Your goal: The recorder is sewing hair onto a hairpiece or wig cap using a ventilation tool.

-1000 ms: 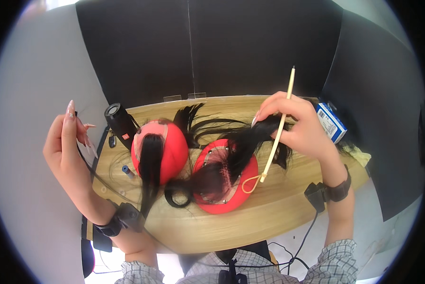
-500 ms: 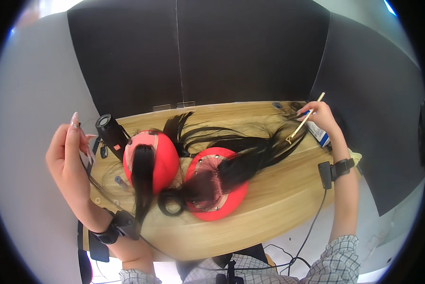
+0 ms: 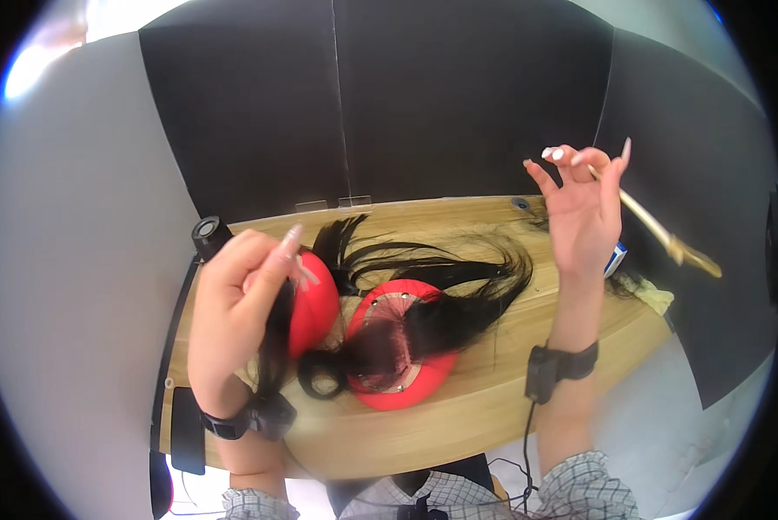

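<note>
The left hand (image 3: 237, 303), its fingers curled inward, hovers over the left part of the wooden table (image 3: 320, 446); its fingertips are blurred, so I cannot tell whether they are closed on anything. The right hand (image 3: 584, 217) is raised with the palm showing and the fingers loosely spread, holding a pale stick (image 3: 645, 212) at the thumb; the thumb covers part of the stick, and its looped lower end hangs clear of the table. Of 2 red domes, the left dome (image 3: 320, 308) is largely hidden behind the left hand, while the right dome (image 3: 441, 368) sits mid-table, its mesh partly covered by long black hair (image 3: 454, 322). The left forearm and hand also hide the lower part of a black cylinder (image 3: 209, 234). Only a sliver of a blue-and-white box (image 3: 615, 258) shows past the right hand, near a pale yellow cloth (image 3: 656, 296).
</note>
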The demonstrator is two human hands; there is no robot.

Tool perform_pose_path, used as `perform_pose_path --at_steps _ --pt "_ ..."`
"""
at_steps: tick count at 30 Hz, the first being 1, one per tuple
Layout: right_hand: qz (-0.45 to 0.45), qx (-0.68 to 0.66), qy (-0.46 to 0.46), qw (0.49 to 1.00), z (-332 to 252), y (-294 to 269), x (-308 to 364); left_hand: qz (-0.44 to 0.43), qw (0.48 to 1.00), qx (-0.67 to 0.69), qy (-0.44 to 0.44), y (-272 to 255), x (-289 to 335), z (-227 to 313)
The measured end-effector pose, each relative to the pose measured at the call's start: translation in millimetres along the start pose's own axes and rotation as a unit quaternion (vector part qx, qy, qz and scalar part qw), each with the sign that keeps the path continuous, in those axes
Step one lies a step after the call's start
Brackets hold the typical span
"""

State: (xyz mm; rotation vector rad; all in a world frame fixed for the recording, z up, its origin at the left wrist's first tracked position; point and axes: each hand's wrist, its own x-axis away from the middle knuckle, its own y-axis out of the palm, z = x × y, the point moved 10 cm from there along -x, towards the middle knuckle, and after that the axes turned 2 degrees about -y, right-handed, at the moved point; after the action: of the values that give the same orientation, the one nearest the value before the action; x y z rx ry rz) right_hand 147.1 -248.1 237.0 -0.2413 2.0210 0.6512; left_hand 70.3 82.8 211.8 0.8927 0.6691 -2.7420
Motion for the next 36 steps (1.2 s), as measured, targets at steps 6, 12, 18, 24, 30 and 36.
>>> perform_pose_path --at_steps 6,12,18,24,30,36 --pt "-0.062 -0.066 -0.063 0.994 -3 25 20 -0.050 0.998 0.018 -0.022 5 6 4" --pt "-0.245 0.215 0.135 0.936 38 113 59 -0.104 0.990 0.091 -0.002 33 9 9" --pt "-0.259 0.182 0.244 0.917 59 121 80 -0.088 0.995 0.035 0.018 43 8 12" --pt "-0.246 0.184 0.248 0.919 74 134 93 -0.106 0.993 0.040 -0.009 44 6 8" --pt "-0.254 0.165 0.226 0.926 88 142 101 -0.126 0.991 0.033 -0.017 42 8 4" --pt "-0.223 0.079 0.304 0.923 107 151 121 -0.149 0.982 0.116 -0.026 24 8 7"
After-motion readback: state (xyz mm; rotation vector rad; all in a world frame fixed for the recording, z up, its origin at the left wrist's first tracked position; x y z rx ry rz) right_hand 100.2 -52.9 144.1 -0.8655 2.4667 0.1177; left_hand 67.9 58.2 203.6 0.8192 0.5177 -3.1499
